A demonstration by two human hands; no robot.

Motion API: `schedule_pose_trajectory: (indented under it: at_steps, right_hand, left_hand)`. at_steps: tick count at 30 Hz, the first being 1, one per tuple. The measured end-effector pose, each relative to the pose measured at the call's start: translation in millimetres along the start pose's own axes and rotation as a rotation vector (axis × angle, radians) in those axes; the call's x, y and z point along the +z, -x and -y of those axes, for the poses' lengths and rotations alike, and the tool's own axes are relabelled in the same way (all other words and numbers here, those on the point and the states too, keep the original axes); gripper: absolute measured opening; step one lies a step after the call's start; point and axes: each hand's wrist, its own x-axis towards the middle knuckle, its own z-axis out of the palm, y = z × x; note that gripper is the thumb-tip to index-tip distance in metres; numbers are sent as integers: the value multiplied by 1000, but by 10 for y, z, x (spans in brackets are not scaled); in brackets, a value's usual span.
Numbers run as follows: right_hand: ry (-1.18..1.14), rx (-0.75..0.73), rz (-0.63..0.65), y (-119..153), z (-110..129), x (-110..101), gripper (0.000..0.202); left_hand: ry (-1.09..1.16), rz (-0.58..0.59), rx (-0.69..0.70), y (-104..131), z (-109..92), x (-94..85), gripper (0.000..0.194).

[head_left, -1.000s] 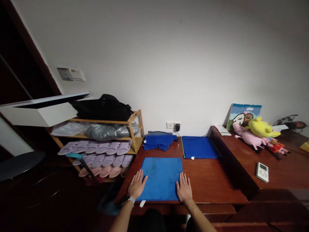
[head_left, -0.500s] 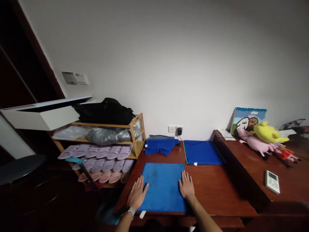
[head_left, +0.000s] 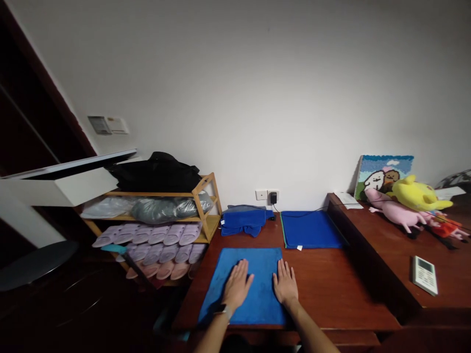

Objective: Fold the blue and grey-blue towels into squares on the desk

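Observation:
A light blue cloth (head_left: 257, 306) lies spread flat on the brown wooden table (head_left: 327, 289), near its front edge. My left hand (head_left: 237, 286) rests palm down on the middle of this cloth, fingers stretched out, with a watch on the wrist. At the cloth's right edge lies my right hand (head_left: 286, 284), flat with fingers extended, partly on the cloth and partly on the wood. Behind them sit a crumpled darker blue cloth (head_left: 243, 221) and a flat, folded dark blue cloth (head_left: 311, 229) with a small white tag.
A wooden rack (head_left: 211, 215) with slippers (head_left: 171, 234) and a black bag (head_left: 156, 174) stands at left. On the right-hand desk are plush toys (head_left: 397, 213), a picture (head_left: 384, 171) and a white remote (head_left: 425, 275). A charger (head_left: 273, 197) is plugged into the wall.
My left hand has moved right, from the cloth's left edge onto its middle. My right hand stays at the right edge. The view has turned slightly.

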Motion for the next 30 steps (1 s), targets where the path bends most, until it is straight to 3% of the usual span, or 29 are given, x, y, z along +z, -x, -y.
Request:
schedule_pose_trajectory:
  at_steps: [3,6,9,14,17,25,30]
  right_hand:
    - [9,-8,-5,-4,-19,28,68]
    - [25,-14,-9,-9,-36,55,69]
    - [38,-10,-1,-9,-44,65,69]
    - [43,4,24,-3,-44,56,72]
    - [53,11,34,-4,-36,51,72]
    - [83,57,88,-32,19,4,71]
    - [58,25,62,-263,78,-144,68]
  left_hand:
    - [70,70,101,-263,-494,199,71]
    - [87,109,42,-373,-604,330,73]
    - [51,96,-73,-329,-296,305,76]
    - [-59,73,-318,-139,517,38,83]
    - [-94,97,-385,-61,791,-94,87]
    - [-121,14,-362,19,823,-75,87]
    - [-108,-11,-366,22,851,-32,87]
